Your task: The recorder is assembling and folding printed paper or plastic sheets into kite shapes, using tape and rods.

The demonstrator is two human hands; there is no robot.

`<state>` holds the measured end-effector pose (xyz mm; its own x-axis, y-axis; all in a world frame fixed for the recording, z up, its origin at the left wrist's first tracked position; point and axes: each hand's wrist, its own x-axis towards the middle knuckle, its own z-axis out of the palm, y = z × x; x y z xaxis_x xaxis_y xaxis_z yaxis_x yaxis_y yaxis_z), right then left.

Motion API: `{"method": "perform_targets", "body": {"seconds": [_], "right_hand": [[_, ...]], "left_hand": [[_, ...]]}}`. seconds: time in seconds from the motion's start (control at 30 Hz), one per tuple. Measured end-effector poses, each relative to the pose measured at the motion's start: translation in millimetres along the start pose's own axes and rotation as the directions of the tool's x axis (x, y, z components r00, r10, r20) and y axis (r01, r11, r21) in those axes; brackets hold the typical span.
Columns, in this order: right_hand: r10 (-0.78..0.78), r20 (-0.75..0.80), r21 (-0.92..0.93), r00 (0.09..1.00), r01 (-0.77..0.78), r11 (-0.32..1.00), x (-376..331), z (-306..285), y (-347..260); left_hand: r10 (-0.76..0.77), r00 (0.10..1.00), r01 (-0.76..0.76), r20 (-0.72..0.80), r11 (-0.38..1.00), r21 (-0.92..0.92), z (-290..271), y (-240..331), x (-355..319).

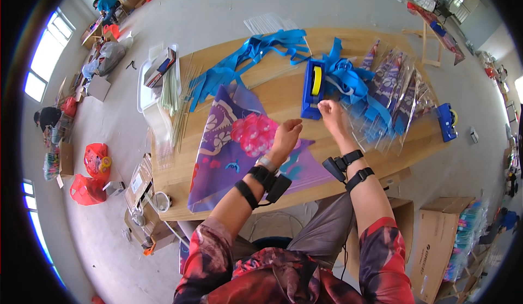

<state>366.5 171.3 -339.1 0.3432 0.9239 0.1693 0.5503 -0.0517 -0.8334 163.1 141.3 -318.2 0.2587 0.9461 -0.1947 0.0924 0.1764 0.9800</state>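
Note:
A purple printed sheet (pixel 218 162), pointed like a kite and bearing a pink pattern, lies spread on the wooden table in front of me. Over its right part is my left hand (pixel 287 136), fingers curled and pressed together; anything in them is too small to make out. My right hand (pixel 331 113) pinches its fingertips at the near end of a blue tape dispenser (pixel 306 105), which carries a yellow-cored roll. Whether a bit of tape is between those fingers does not show. Both wrists wear black strapped devices.
Blue ribbons (pixel 218 80) cross the table's far side, with more bunched beside the dispenser. Clear-wrapped purple sheets (pixel 392 86) lie at the right, near a second blue dispenser (pixel 447 123). Thin sticks (pixel 182 107) and a white bin (pixel 144 88) are at the left. Cardboard boxes (pixel 436 249) stand lower right.

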Motion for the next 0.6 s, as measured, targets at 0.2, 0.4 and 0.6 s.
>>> {"method": "perform_targets", "body": {"seconds": [0.2, 0.4, 0.6], "right_hand": [[0.169, 0.159, -0.051, 0.973, -0.163, 0.985, 17.0, 13.1, -33.3], [0.477, 0.365, 0.503, 0.8, -0.6, 0.622, 15.7, -2.7, -40.9], [0.393, 0.246, 0.515, 0.886, -0.463, 0.722, -95.5, -16.4, -67.5]], "left_hand": [[-0.239, 0.963, 0.269, 0.123, 0.834, -0.482, -9.1, -17.3, 54.7], [-0.4, 0.912, 0.368, 0.095, 0.693, -0.62, 14.0, 2.9, 63.1], [-0.383, 0.92, 0.345, 0.079, 0.697, -0.628, 11.7, -14.1, 70.3]]}}
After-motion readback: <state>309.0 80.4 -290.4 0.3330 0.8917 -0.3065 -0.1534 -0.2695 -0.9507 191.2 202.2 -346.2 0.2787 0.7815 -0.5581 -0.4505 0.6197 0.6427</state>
